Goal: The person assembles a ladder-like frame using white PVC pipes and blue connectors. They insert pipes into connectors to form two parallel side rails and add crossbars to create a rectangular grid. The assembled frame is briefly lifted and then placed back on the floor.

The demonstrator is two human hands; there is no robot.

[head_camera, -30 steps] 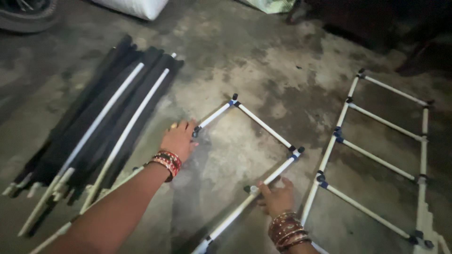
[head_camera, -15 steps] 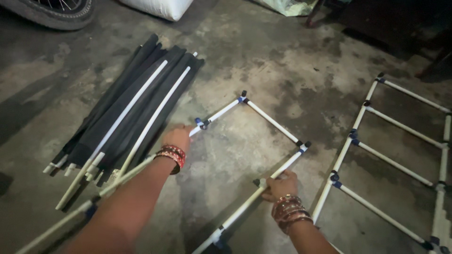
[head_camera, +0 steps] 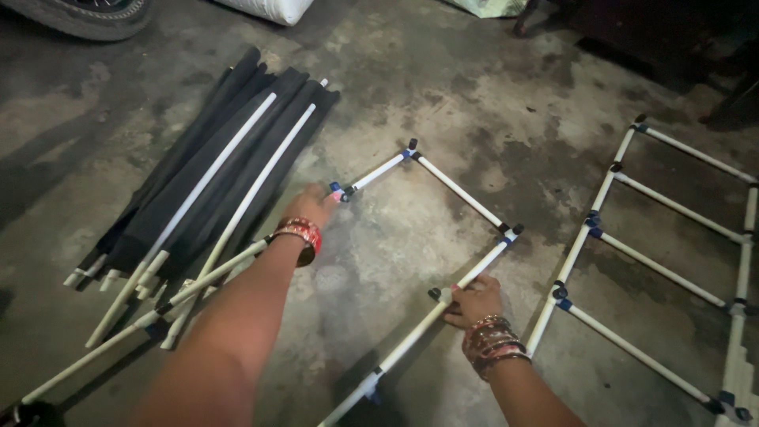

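A frame of white pipes [head_camera: 461, 190] with dark joints lies on the concrete floor. My left hand [head_camera: 311, 207] reaches to the joint [head_camera: 340, 190] on its left side and rests on the pipe there. My right hand [head_camera: 473, 300] grips the right side pipe at a black joint [head_camera: 434, 293]. Both wrists wear red and gold bangles.
A pile of black fabric panels with white pipes [head_camera: 207, 188] lies to the left. A second ladder-like pipe frame [head_camera: 660, 233] lies to the right. A tyre [head_camera: 79, 14] and a white sack [head_camera: 269, 9] sit at the top edge.
The view has shifted, so the frame and pile sit more to the right. My left hand has slid along the pipe toward the joint; my right hand stays on its pipe.
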